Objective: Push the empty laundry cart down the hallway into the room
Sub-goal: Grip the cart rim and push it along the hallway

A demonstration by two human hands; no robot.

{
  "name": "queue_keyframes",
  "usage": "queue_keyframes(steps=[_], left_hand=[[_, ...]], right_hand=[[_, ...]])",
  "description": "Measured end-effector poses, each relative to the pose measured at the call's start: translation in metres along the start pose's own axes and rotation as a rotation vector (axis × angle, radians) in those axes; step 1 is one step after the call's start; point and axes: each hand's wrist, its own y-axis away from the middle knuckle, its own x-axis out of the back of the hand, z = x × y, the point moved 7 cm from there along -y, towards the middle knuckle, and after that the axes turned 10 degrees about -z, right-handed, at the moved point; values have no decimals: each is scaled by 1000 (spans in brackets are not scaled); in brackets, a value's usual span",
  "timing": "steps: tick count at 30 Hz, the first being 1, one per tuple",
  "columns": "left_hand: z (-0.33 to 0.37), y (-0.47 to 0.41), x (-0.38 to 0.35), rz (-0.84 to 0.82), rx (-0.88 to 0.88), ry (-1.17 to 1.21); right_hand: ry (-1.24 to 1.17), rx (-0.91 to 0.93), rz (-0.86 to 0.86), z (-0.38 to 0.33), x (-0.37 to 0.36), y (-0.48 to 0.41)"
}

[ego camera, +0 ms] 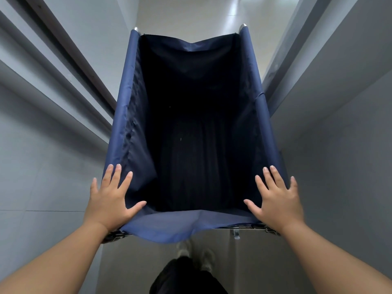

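Observation:
The laundry cart [125,98] fills the middle of the head view: a deep navy fabric bag on a metal frame, dark inside with nothing visible in it. My left hand [110,198] lies flat on the near left corner of the rim, fingers spread. On the near right corner rests my right hand [275,198], also flat with fingers apart. Neither hand is wrapped around the frame. The metal frame bar [250,227] shows just below the fabric at the near edge.
Grey walls [42,145] run close along both sides of the cart, the left one with dark rail strips [70,58]. Pale glossy floor [191,15] stretches ahead beyond the cart. My dark trousers and light shoes [184,251] show below the near edge.

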Motion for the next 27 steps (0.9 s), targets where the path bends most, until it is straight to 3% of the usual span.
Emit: queue_keyframes(steps=[27], left_hand=[[-18, -109, 40, -49, 13, 12]], right_hand=[[30, 42, -9, 12, 47, -119]])
